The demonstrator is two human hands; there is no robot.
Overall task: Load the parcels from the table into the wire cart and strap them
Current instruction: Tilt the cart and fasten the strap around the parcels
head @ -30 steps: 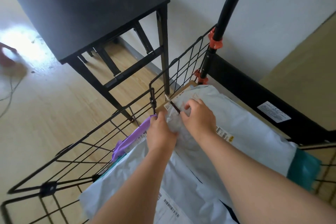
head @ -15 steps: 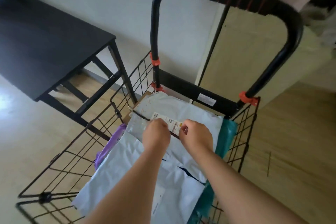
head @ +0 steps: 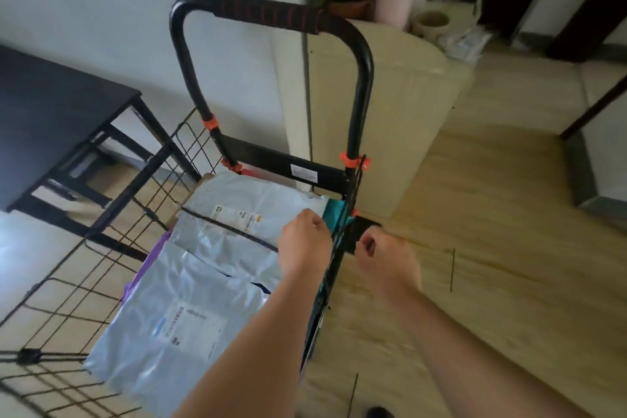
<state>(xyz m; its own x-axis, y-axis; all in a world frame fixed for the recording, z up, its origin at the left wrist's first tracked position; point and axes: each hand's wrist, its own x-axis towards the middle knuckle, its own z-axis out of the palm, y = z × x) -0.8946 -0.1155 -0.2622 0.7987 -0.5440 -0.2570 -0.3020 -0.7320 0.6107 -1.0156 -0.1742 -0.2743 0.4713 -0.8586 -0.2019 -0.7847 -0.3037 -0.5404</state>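
Two hands work at the right wall of the wire cart (head: 271, 160). The left hand (head: 305, 243) has its grip closed round the end of the dark strap (head: 230, 229). The right hand (head: 388, 260) is just outside the wire, fingers curled; whether its grip holds anything I cannot tell. From the left grip the strap runs leftward across the grey parcels (head: 190, 282). Its anchor probably lies between the hands.

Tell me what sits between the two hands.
In the head view, the wire cart's right side wall stands between the left hand, gripping the strap, and the right hand.
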